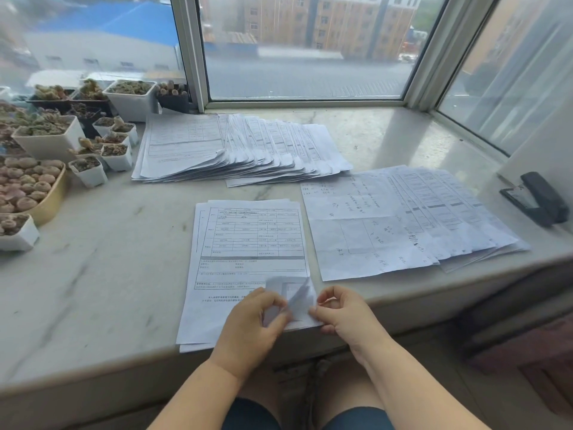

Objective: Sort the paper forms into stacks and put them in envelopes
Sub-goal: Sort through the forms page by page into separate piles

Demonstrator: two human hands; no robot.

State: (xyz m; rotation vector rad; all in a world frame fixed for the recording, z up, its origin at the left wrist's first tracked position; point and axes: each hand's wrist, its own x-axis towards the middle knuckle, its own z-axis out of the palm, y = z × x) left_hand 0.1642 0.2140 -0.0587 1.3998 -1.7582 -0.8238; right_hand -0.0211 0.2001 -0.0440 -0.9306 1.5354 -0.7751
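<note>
At the front edge of the surface (93,274) lay a small stack of forms (248,243), its lower right corner under both hands. The left hand (254,324) pinched a small folded slip of paper (290,294) (blurred, so its print was unreadable), and the right hand (344,315) pinched the stack's corner just beside it. A fanned pile (242,147) lay toward the back edge, another spread pile (403,218) toward the right edge, near a black stapler (539,197). Potted succulents (62,144) crowded the left edge.
</note>
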